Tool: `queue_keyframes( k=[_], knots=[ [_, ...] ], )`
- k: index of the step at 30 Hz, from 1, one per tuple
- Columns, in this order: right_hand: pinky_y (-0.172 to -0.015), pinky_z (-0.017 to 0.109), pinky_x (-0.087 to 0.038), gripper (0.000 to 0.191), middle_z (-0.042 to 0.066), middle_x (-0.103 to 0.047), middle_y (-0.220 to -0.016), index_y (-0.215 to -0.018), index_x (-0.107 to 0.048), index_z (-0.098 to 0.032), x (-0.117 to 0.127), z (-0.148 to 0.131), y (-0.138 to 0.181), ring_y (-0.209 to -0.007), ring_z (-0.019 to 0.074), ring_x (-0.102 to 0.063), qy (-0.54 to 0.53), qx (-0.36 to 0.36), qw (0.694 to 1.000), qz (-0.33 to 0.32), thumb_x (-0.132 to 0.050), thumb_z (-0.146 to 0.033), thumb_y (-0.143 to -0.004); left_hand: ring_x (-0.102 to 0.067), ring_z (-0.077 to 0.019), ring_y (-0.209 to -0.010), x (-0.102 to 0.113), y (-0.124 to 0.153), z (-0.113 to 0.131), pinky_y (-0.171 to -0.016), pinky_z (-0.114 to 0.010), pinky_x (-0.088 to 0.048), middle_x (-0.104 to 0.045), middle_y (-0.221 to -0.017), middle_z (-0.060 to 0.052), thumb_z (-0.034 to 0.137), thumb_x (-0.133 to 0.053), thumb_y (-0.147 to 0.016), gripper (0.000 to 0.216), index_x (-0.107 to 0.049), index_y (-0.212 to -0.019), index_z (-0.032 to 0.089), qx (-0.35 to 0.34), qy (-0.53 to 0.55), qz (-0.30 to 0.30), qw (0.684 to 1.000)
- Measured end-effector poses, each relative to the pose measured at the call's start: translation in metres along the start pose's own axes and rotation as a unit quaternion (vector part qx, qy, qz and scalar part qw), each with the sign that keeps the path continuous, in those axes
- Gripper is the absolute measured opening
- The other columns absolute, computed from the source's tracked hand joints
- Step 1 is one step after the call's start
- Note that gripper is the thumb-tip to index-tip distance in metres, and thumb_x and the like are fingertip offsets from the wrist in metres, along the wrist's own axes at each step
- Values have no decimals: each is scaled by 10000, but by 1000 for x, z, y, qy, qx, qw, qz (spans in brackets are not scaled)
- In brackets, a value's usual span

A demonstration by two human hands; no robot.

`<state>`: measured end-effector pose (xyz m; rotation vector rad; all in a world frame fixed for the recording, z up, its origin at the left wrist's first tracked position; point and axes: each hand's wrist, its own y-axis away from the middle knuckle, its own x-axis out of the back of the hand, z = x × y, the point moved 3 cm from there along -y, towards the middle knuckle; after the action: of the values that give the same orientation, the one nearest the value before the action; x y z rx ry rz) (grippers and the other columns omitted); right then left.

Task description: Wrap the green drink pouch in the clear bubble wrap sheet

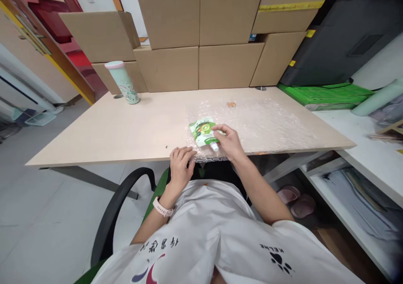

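A green and white spouted pouch [203,132] with a kiwi picture and a white cap lies on a sheet of clear bubble wrap [267,126]. My right hand [229,141] grips the pouch by its right side, thumb and fingers close together. The cap points toward me, near the table's front edge. At the near left corner of the bubble wrap is my left hand [181,164], its fingers bent over the table edge and its thumb and forefinger closed on the wrap's edge. A small orange-brown patch [231,104] shows on the wrap farther back.
A mint tumbler [123,82] with a pink lid stands at the back left of the wooden table [103,128]. Stacked cardboard boxes [170,68] line the rear. To the right are a green box [325,95] and a white shelf [371,149]. A black chair armrest [110,217] sits at lower left.
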<state>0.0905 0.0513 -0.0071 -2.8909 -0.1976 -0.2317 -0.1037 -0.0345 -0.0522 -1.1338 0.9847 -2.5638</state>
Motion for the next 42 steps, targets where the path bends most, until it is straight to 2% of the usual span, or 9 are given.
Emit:
queue_keyframes(
  k=[5, 14, 18, 21, 25, 27, 32, 35, 42],
  knots=[
    [-920, 542, -528, 243, 64, -692, -1060, -1009, -696, -298, -14, 2, 15, -1005, 287, -656, 185, 83, 979, 21, -488, -404, -940, -618, -315, -1161, 2, -2, 5, -1058, -655, -384, -690, -1170, -57, 369, -476, -985, 225, -596, -1173, 346, -22, -15, 33, 999],
    [-904, 605, -498, 290, 118, -643, -997, -1065, -694, -292, -13, -13, 30, -1004, 354, -620, 344, 95, 933, 35, -453, -423, -971, -637, -300, -1131, 5, -4, 11, -1029, -630, -425, -695, -1142, -54, 316, -498, -977, 153, -583, -1104, 325, -27, -30, 44, 998],
    [-1048, 631, -415, 336, 102, -613, -1270, -1130, -679, -314, -10, -30, 38, -1245, 387, -501, 352, 185, 916, 45, -465, -520, -973, -642, -276, -1107, 8, -4, 15, -1010, -594, -454, -693, -1123, -42, 272, -520, -965, 140, -590, -1077, 318, -35, -28, 51, 998],
    [-1116, 603, -394, 413, 71, -608, -1348, -1211, -646, -324, -13, -31, 50, -1294, 361, -502, 322, 190, 927, -41, -441, -590, -971, -590, -276, -1190, 12, -1, 17, -1040, -575, -459, -633, -1226, -60, 310, -529, -965, 233, -573, -1193, 328, 15, -4, 90, 996],
    [-1181, 639, -317, 692, 67, -513, -1481, -1365, -544, -339, -21, -21, 69, -1420, 402, -395, 290, 180, 937, -77, -618, -734, -802, -430, -345, -1370, 13, 4, 15, -1189, -683, -235, -554, -1339, -102, 403, -587, -933, 469, -462, -1377, 319, 101, -25, 140, 985],
    [-1173, 655, -321, 721, 70, -492, -1497, -1396, -508, -353, -25, -16, 74, -1439, 412, -365, 281, 176, 941, -67, -615, -740, -797, -432, -359, -1376, 9, 3, 15, -1204, -715, -150, -592, -1299, -106, 467, -576, -937, 495, -440, -1391, 322, 108, -7, 125, 986],
    [-1087, 642, -419, 597, 115, -606, -1328, -1404, -482, -335, -30, -11, 69, -1359, 415, -463, 245, 142, 959, -23, -435, -690, -925, -653, -295, -1133, 1, -14, 35, -1023, -581, -500, -681, -1151, -95, 524, -497, -975, 645, -217, -1525, 337, 117, 125, 62, 983],
    [-970, 590, -503, 531, 139, -659, -1151, -1332, -536, -320, -15, -10, 63, -1189, 396, -593, 241, 115, 964, 18, -364, -657, -959, -606, -258, -1244, -4, -32, 60, -1050, -498, -517, -634, -1298, -110, 472, -462, -998, 684, -108, -1562, 317, 84, 148, 37, 985],
    [-722, 487, -530, 432, 90, -633, -757, -872, -630, -250, 49, 8, 51, -809, 318, -649, 173, -23, 978, 111, -397, -606, -949, -502, -269, -1364, -51, -79, 100, -1231, -578, -263, -582, -1429, -43, 392, -488, -989, 437, -484, -1418, 312, -105, 57, -136, 983]
  ],
)
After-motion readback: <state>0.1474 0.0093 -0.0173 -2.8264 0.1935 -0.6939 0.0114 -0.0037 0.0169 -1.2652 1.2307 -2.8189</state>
